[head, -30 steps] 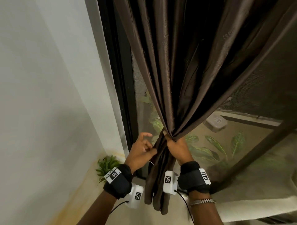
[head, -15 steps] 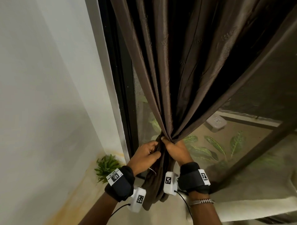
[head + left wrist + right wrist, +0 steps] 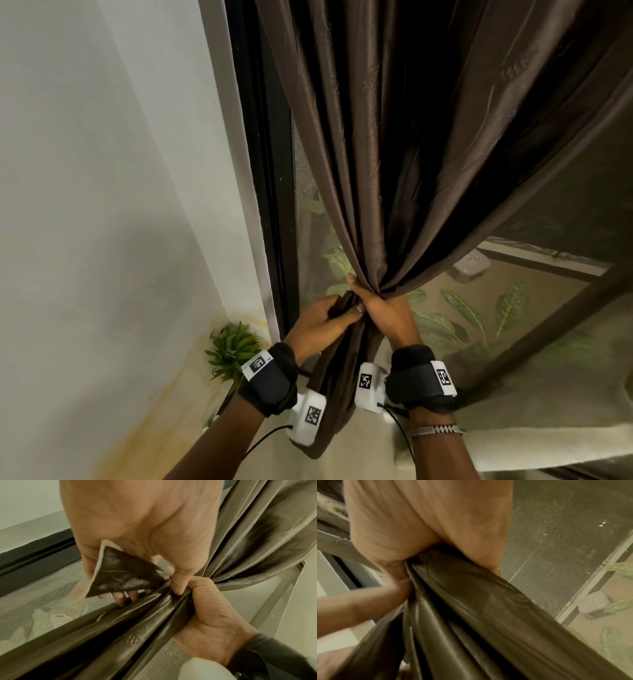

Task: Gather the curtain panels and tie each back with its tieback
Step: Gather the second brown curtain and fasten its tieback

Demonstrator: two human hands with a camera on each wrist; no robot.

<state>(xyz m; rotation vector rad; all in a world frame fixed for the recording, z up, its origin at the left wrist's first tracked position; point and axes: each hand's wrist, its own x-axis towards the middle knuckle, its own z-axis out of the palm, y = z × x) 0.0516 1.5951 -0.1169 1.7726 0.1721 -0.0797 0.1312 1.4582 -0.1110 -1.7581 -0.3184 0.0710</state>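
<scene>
A brown satin curtain [image 3: 411, 154] hangs from above and is bunched into a narrow neck low in the head view. My right hand [image 3: 390, 315] grips that neck, fingers wrapped round the folds [image 3: 471, 615]. My left hand [image 3: 318, 322] is just to its left and pinches the end of a dark brown tieback strip [image 3: 344, 303]. In the left wrist view the strip shows as a dark flap with a pale backing [image 3: 123, 574] between the left fingers [image 3: 178, 582], whose thumb presses into the gather beside the right hand [image 3: 211, 608]. The strip's other end is hidden.
A white wall [image 3: 102, 205] and black window frame [image 3: 263, 171] stand at the left. A small green potted plant [image 3: 233, 346] sits in the corner below. Behind the curtain is a mesh screen [image 3: 513, 274] with leafy plants outside. A pale cloth surface [image 3: 548, 445] lies at the lower right.
My left hand, spread open beside the curtain a second ago, has closed on the tieback strip and moved in against the gather. My right hand keeps its grip, slightly higher.
</scene>
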